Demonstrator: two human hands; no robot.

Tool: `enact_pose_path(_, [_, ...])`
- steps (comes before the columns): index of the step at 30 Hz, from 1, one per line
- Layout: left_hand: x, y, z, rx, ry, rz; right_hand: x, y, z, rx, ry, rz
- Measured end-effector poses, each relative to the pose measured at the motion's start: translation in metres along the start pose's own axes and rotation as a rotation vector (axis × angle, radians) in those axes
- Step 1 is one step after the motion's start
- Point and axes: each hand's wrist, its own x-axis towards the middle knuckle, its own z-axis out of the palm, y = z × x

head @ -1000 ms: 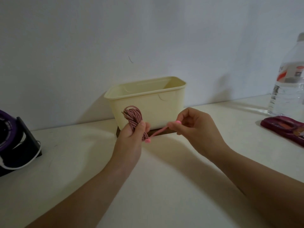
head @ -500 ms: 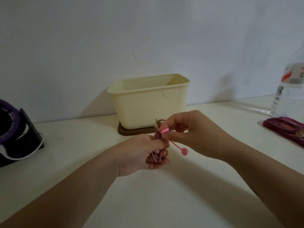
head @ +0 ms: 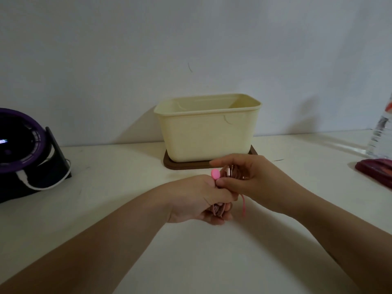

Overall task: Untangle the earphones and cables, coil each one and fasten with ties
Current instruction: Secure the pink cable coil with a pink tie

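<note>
The left hand (head: 197,200) has its fingers curled tight around the lower part of the pink coil (head: 218,209). The right hand (head: 250,179) is closed over the upper part, and its thumb presses just beside the round head of the tie (head: 215,174). Both hands hold the coil together above the table (head: 127,240), near the person and in front of the box (head: 207,134).

One second ago the left hand held the coil upright, closer to the box, and the right hand pulled the tie out straight to the right. Since then the hands have come down and nearer. The tie is no longer stretched: its head now stands up on the left side of the coil, between the two thumbs, while its thin tail hangs loose on the right side.

From this I judge that the tie has been taken around the bundle – the wrapping has started, but the fastening is not finished, because the tail is still free. The place where the tie crosses the coil is hidden by the fingers, so I cannot tell how many turns it makes. The coil must stay squeezed until the tail is secured – otherwise the loops may spring open.
</note>
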Motion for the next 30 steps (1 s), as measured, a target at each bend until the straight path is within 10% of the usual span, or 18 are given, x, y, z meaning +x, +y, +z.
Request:
enact_pose_path(11, [0.002, -0.001, -0.009, -0.386, -0.166, 0.007, 0.001, 0.001, -0.005, 0.138, 0.103, 0.072])
enact_pose_path(30, [0.011, 0.002, 0.013, -0.746, 0.207, 0.199, -0.001, -0.005, -0.002, 0.081, 0.328, -0.069])
